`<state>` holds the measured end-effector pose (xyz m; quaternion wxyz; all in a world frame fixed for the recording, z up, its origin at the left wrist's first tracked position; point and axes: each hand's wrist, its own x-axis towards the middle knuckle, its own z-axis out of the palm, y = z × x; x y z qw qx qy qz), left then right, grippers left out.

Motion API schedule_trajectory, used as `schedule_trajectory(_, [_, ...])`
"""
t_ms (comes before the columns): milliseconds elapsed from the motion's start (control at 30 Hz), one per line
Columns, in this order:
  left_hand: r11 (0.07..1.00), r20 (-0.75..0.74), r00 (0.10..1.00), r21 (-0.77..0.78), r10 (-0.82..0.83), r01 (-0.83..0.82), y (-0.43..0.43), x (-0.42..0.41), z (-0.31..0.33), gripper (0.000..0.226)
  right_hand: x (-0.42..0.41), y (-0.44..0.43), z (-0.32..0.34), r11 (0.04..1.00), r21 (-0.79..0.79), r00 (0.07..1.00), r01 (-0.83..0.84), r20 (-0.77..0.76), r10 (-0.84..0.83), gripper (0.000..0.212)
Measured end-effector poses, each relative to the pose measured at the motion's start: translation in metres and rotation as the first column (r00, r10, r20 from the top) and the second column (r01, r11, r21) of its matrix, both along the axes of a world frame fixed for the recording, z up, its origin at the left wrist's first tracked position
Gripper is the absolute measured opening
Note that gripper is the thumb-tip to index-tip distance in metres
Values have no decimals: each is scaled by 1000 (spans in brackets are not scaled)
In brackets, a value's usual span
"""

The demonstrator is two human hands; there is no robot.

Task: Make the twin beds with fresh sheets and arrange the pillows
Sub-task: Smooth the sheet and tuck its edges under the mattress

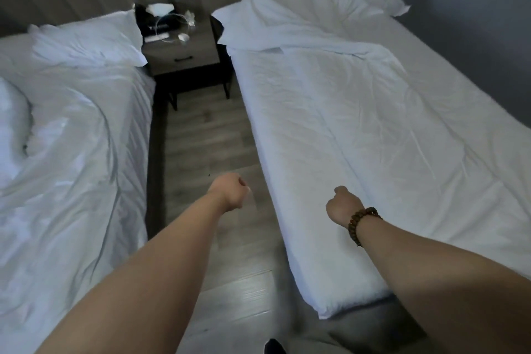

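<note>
Two twin beds stand side by side. The right bed (388, 135) has a white sheet spread fairly flat, with a folded-back sheet (287, 20) bunched at its head and a pillow (365, 0) behind it. The left bed (71, 152) is covered in rumpled white bedding, with a pillow (86, 40) at its head and another pillow (11, 118) at the far left. My left hand (230, 191) hangs over the floor between the beds, fingers curled, holding nothing I can see. My right hand (343, 204), a bead bracelet on its wrist, is curled over the right bed's left edge, also with nothing visible in it.
A wooden nightstand (184, 54) with a drawer stands between the bed heads, carrying a dark phone, cables and small white items. A narrow strip of wood floor (207, 138) runs between the beds. A grey wall (474, 8) borders the right bed.
</note>
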<state>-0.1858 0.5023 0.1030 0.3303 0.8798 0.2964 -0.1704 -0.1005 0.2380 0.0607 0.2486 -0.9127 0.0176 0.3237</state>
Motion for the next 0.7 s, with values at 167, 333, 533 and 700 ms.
schedule_trajectory(167, [996,22,999,-73,45,-43,57,13,-9,19,28,55,0,998,-17,998,62,33,-62,50])
schedule_trajectory(333, [996,32,999,-89,13,-10,120,72,-10,13,76,119,-10,992,-17,992,124,20,-123,50])
schedule_trajectory(533, [997,3,998,-42,-64,64,209,196,1,14,181,213,-17,978,-1,978,210,8,-210,27])
schedule_trajectory(700, [994,-20,994,-27,-105,105,286,290,18,11,264,295,13,980,6,980,200,21,-200,23])
